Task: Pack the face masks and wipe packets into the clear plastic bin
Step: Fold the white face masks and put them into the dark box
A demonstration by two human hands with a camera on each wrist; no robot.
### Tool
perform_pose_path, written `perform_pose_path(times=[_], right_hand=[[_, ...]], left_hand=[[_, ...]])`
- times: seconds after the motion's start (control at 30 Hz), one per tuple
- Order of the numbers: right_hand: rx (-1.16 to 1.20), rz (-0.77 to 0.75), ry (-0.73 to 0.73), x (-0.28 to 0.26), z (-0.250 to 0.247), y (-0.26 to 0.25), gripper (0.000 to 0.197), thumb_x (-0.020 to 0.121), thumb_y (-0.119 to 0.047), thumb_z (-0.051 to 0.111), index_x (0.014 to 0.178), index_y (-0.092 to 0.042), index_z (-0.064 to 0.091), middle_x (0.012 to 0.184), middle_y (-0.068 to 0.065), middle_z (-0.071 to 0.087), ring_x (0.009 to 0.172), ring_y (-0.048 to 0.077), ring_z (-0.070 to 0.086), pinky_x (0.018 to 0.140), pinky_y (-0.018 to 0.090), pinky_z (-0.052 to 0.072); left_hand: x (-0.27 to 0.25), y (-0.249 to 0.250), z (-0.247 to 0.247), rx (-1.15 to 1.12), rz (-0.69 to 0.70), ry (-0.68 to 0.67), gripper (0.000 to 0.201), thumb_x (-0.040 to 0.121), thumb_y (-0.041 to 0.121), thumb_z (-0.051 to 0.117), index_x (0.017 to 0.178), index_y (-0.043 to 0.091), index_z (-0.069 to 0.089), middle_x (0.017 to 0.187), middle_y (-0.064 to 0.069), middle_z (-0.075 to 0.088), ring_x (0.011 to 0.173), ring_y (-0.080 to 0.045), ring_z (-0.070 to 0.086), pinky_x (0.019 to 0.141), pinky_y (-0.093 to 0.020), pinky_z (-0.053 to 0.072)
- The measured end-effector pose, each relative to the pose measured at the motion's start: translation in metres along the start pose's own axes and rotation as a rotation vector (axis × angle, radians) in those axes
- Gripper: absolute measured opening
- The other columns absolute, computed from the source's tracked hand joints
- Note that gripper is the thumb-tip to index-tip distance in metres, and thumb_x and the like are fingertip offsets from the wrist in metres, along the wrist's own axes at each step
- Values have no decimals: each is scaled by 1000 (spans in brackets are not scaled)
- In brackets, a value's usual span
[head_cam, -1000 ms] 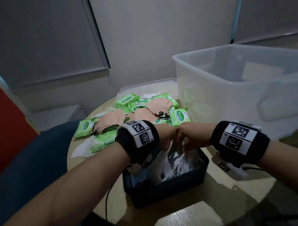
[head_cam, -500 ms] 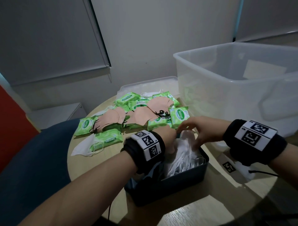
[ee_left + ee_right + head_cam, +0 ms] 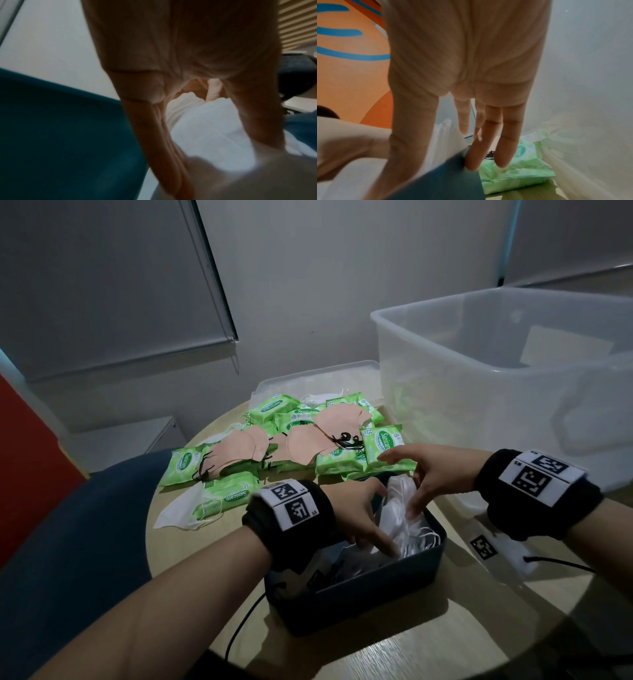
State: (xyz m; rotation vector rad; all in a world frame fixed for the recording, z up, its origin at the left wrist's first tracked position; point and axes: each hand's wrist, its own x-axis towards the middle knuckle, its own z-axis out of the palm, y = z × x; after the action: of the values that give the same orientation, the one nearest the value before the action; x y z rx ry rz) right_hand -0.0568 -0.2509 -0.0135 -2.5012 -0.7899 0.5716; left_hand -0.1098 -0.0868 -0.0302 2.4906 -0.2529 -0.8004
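A dark box [image 3: 359,604] in front of me holds a standing stack of white face masks [image 3: 400,508]. My left hand [image 3: 383,518] reaches into the box, thumb and straight fingers spread against the stack's left side; the left wrist view shows the white masks [image 3: 205,128] between them. My right hand [image 3: 400,484] is on the stack's right side, fingers [image 3: 505,142] straight over the box's far edge. Green wipe packets [image 3: 383,450] and peach masks [image 3: 308,446] lie heaped behind the box. The clear plastic bin [image 3: 428,337] stands at the right.
A loose white mask [image 3: 178,515] lies at the left of the round wooden table [image 3: 445,645]. A clear lid [image 3: 308,374] sits behind the heap. A blue chair [image 3: 68,542] is at my left. A tag card and cable [image 3: 486,546] lie right of the box.
My hands were bunched together on top of the white masks. They have since spread apart and opened, the left sinking into the box, the right reaching toward its far edge.
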Motion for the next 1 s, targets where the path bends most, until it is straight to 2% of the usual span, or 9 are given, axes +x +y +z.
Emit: perform_pose_path(times=[0.07,0.2,0.23,0.37,0.43,0.5,0.57,0.77,1.0], right_hand=[[20,15,-27,1,1,1,96,65,-18,84,144,-28,31,129,-19,50,64,-11,40,55,0,36],[28,30,-74,1,-1,5,86,68,-13,82,141,-27,39,61,-39,56,51,-25,47,54,0,37],[40,25,-83,2,-2,6,85,67,-13,82,139,-28,40,65,-38,57,49,-28,46,54,1,37],[82,-11,-120,6,-2,9,87,60,-20,87,137,-28,45,136,-13,50,56,-29,48,76,11,38],[94,-20,-125,7,-2,10,85,59,-23,87,134,-28,47,137,-14,48,71,-24,53,88,19,40],[105,-14,-116,9,-2,13,84,56,-28,88,130,-30,51,135,-14,50,104,-9,54,99,24,41],[139,2,-104,11,0,15,79,55,-27,89,126,-28,54,132,-11,53,122,6,49,99,25,44],[253,21,-70,13,5,10,54,70,-3,79,117,-18,56,124,-2,53,109,16,57,73,16,50],[254,38,-26,18,7,3,55,64,-9,84,108,-22,55,119,-3,53,97,11,59,67,13,50]], left_hand=[[3,0,2,24,7,48,84,69,35,81,133,17,31,84,-6,72,68,-16,68,71,-31,57],[4,-2,-4,-152,40,135,65,75,24,77,126,9,39,80,-8,67,60,-14,65,62,-27,56],[5,-3,-7,-132,51,188,61,76,26,76,124,10,42,79,-2,65,62,-12,63,60,-24,54],[10,-7,-13,-59,74,316,50,77,30,74,118,13,51,76,6,57,72,-13,57,63,-23,44],[14,-8,-10,-113,72,331,44,77,29,75,111,14,50,73,5,59,68,-14,58,67,-26,47],[17,-11,-7,-177,72,323,40,76,28,76,103,16,49,75,0,62,71,-19,62,76,-32,51],[16,-12,-6,-332,85,262,37,76,23,77,98,16,48,80,-8,67,75,-27,65,83,-41,54],[10,-12,-9,-389,148,210,38,76,27,75,100,16,48,74,1,69,68,-12,66,68,-23,50],[14,-18,-16,-454,157,198,25,79,18,72,94,15,52,77,-7,68,72,-22,66,83,-37,53]])
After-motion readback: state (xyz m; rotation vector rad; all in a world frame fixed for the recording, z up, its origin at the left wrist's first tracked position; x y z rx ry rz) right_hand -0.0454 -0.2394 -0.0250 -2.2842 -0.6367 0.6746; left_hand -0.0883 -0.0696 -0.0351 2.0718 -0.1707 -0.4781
